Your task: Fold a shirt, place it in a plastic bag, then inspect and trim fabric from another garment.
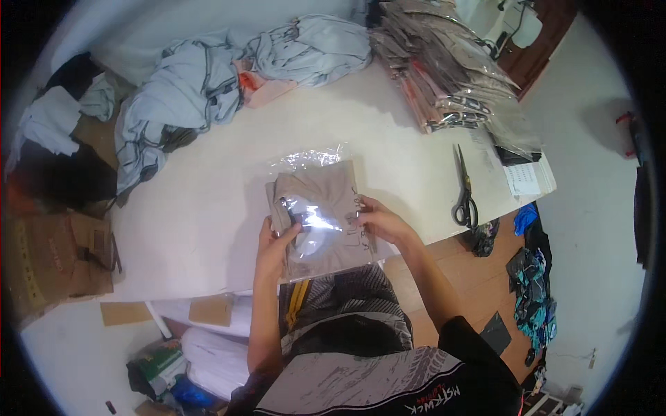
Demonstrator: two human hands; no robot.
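Observation:
A folded beige garment in a clear plastic bag (326, 187) is held between my two hands at the near edge of the white table. My left hand (276, 239) grips its left side, with the thumb lying on top of the plastic. On the right side, my right hand (380, 219) pinches the bag's edge between thumb and fingers. The bag's loose clear end spreads past the garment on the far side. Glare off the plastic hides part of the cloth.
Black scissors (465, 194) lie to the right on the white table (187, 236). A tall stack of bagged garments (451, 76) stands at the back right. Crumpled pale blue cloth (184, 87) heaps along the far left side. A cardboard box (62, 256) sits at the left.

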